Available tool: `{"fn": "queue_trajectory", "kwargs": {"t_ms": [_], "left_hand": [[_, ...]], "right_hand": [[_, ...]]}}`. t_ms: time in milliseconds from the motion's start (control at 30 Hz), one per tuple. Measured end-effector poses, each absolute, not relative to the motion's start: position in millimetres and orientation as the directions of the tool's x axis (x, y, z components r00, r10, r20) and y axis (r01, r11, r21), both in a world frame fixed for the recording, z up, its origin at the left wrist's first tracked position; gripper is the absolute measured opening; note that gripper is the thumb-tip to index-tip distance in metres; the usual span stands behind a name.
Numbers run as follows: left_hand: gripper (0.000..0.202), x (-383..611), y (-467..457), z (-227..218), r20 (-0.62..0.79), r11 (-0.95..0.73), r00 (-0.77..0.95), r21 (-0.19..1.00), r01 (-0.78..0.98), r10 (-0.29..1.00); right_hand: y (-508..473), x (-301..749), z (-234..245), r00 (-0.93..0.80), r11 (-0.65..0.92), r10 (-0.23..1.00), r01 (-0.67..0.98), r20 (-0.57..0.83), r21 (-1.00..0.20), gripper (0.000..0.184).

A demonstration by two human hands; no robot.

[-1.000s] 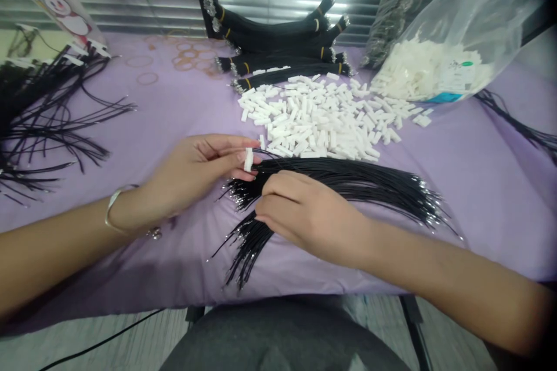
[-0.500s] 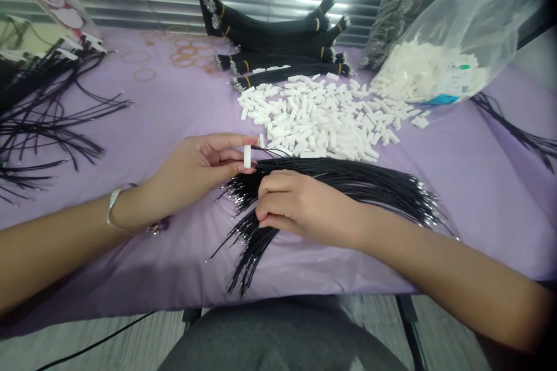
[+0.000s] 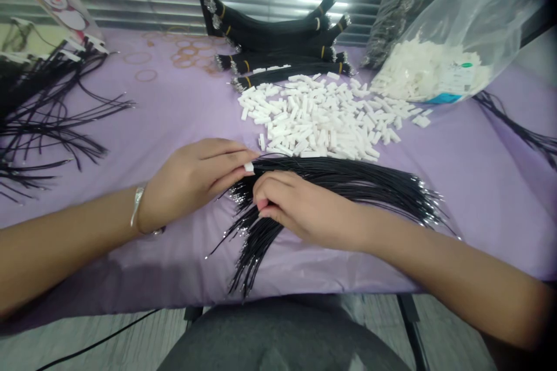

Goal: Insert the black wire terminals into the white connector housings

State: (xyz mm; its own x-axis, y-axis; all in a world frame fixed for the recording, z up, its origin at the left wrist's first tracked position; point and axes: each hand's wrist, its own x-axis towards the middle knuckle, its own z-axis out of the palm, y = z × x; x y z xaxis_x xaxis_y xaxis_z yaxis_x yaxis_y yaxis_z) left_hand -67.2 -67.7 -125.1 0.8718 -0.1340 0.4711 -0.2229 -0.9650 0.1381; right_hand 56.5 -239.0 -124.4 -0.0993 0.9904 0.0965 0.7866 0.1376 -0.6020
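My left hand [image 3: 204, 177] pinches a small white plastic connector housing [image 3: 249, 167]; its fingers cover most of the piece. A thin black wire runs from beside it to the right. Close by, my right hand [image 3: 300, 203] is closed over the left part of a bunch of black wires [image 3: 369, 179] with shiny metal ends. Its thumb and fingertips are pressed together, and what lies between them cannot be made out. Loose wire ends [image 3: 248, 261] fan out below the right hand. Just behind the bunch lies a heap of white connector housings [image 3: 322, 119].
Banded black wire bundles [image 3: 278, 40] are stacked at the back. A clear bag of white pieces [image 3: 435, 69] leans at the back right. Rubber bands [image 3: 185, 55] lie back left. Wires with white housings [image 3: 43, 93] spread at the left on the purple cloth [image 3: 165, 104].
My left hand has turned over the white housing, which stood upright between the fingertips and is now mostly covered. My right hand has barely moved and stays on the wires.
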Motion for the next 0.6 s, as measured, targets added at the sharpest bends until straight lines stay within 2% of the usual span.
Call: {"fn": "queue_trajectory", "kwargs": {"t_ms": [67,133,267,367,533,600], "left_hand": [[0.022,-68.6,-70.4,-123.6,0.471,-0.969,0.878,0.166,-0.182,-0.084],[0.019,-68.7,-72.8,-122.3,0.437,-0.968,0.899,0.235,-0.088,0.024],[0.017,-67.5,-75.9,-118.9,0.306,-0.894,0.931,0.445,0.047,0.201],[0.016,-67.5,-76.5,-116.2,0.251,-0.819,0.94,0.571,0.051,0.233],[0.019,-68.4,-76.4,-115.7,0.253,-0.773,0.932,0.633,0.042,0.258],[0.018,-67.2,-77.1,-116.0,0.208,-0.727,0.936,0.684,0.069,0.284]], "right_hand": [[-239.7,59.0,-123.6,-0.042,0.119,0.991,0.735,0.13,-0.667,0.006],[-240.3,60.7,-123.0,-0.007,0.151,0.979,0.702,0.204,-0.696,0.007],[-241.3,61.4,-121.8,-0.026,0.25,0.95,0.664,0.312,-0.704,0.008],[-241.6,61.0,-120.7,0.005,0.244,0.945,0.654,0.327,-0.716,0.005],[-241.7,63.2,-121.7,0.014,0.277,0.926,0.652,0.377,-0.705,0.01],[-241.8,64.6,-122.8,0.015,0.296,0.919,0.631,0.393,-0.717,0.012]]}}
